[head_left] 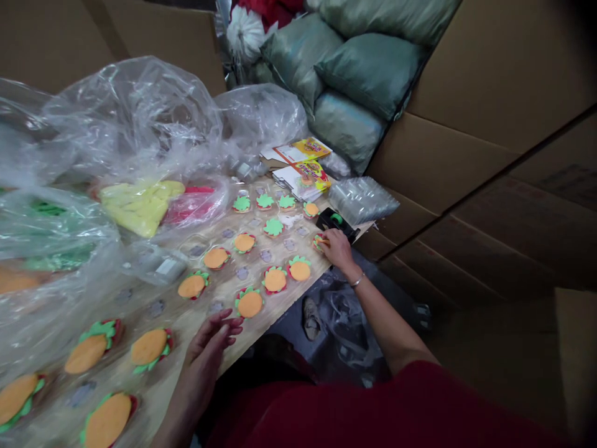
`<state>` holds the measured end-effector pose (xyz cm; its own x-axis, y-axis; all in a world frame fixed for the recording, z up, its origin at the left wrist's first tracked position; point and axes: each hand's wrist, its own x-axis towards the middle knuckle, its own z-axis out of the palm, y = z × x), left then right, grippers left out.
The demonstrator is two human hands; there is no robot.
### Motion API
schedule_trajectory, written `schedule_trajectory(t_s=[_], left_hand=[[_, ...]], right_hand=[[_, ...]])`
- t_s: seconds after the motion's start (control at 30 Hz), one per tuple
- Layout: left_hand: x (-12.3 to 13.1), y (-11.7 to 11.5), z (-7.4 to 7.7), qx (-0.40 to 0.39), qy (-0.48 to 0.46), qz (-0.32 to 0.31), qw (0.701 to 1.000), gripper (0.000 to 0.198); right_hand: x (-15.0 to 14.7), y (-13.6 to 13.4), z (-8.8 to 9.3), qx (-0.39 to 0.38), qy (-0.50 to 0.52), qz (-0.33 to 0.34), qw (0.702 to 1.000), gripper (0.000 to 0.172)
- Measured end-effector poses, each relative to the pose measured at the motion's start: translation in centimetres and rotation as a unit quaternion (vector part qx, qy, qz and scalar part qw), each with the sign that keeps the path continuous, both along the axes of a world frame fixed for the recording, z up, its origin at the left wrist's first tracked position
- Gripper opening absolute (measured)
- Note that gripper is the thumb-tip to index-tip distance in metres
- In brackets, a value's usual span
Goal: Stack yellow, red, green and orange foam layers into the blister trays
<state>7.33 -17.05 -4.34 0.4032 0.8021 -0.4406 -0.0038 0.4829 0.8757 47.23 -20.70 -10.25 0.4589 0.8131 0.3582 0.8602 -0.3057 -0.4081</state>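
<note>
My right hand (pixel 336 250) is at the table's right end, fingers closed on a small toy burger (pixel 318 241) with an orange top, mostly hidden by the fingers. Just beyond it is a black tape dispenser (pixel 336 223) with a green roll. My left hand (pixel 212 342) hovers by the front edge, fingers apart and holding nothing, near an orange-topped toy burger (pixel 250 304). Several similar burgers stand in clear plastic trays across the table. A few stacks at the back, such as a green-topped stack (pixel 273 227), show green lettuce pieces uppermost.
Clear plastic bags hold yellow pieces (pixel 140 202), pink pieces (pixel 196 202) and green pieces. Printed cardboard boxes (pixel 303 177) and stacked clear plastic trays (pixel 364 199) lie at the far end. Full green sacks (pixel 368 71) and large cartons (pixel 504 68) stand beyond the wooden table (pixel 275 309).
</note>
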Motion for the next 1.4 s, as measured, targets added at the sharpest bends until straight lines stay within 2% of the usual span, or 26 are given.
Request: schedule_trajectory(t_s=[0.07,0.13,0.3,0.47,0.57,0.63,0.7,0.77,0.9,1.0,1.1,1.17,1.3,1.4], left_hand=[[0.1,0.0,0.1,-0.001,0.006,-0.001,1.0,0.057],[0.2,-0.1,0.3,0.003,0.014,0.002,1.0,0.057],[0.0,-0.2,0.3,0.01,0.026,0.003,1.0,0.056],[0.0,-0.3,0.1,0.01,0.03,0.0,0.999,0.056],[-0.1,-0.3,0.2,0.0,0.039,0.011,0.999,0.058],[-0.2,-0.3,0.3,-0.008,0.044,0.019,0.999,0.06],[-0.3,-0.3,0.3,-0.012,0.047,0.021,0.999,0.061],[-0.4,-0.2,0.2,-0.015,0.047,0.02,0.999,0.062],[-0.5,-0.1,0.1,-0.021,0.047,0.019,0.999,0.063],[-0.6,-0.1,0.0,-0.018,0.048,0.018,0.999,0.061],[-0.7,-0.1,0.0,-0.015,0.041,0.016,0.999,0.059],[-0.8,-0.1,0.0,-0.015,0.035,0.018,0.999,0.058],[-0.9,-0.1,0.5,-0.025,0.031,0.038,0.998,0.059],[-0.9,-0.2,1.0,-0.031,0.029,0.052,0.998,0.06]], right_hand=[[-0.4,-0.3,0.2,-0.004,-0.057,-0.009,0.998,0.021],[-0.5,-0.4,0.2,-0.02,-0.068,-0.029,0.997,0.025],[0.4,0.1,0.3,-0.095,-0.015,-0.04,0.995,0.022],[1.7,0.8,0.9,-0.117,0.04,-0.051,0.991,0.016],[2.2,0.9,0.7,-0.065,0.079,-0.072,0.992,0.016],[2.5,0.8,0.2,0.013,0.117,-0.103,0.988,0.02],[2.9,0.7,-0.4,0.107,0.152,-0.14,0.973,0.024],[3.2,0.6,-1.1,0.166,0.199,-0.162,0.952,0.029],[3.3,0.7,-2.0,0.144,0.273,-0.129,0.942,0.029],[2.6,0.8,-2.0,0.106,0.228,-0.1,0.963,0.024],[1.6,0.8,-1.4,0.033,0.129,-0.099,0.986,0.028],[1.1,0.8,-1.1,0.002,0.089,-0.1,0.991,0.03],[0.8,0.9,-0.9,0.019,0.095,-0.1,0.99,0.033],[0.6,0.8,-0.8,0.0,0.065,-0.092,0.994,0.034]])
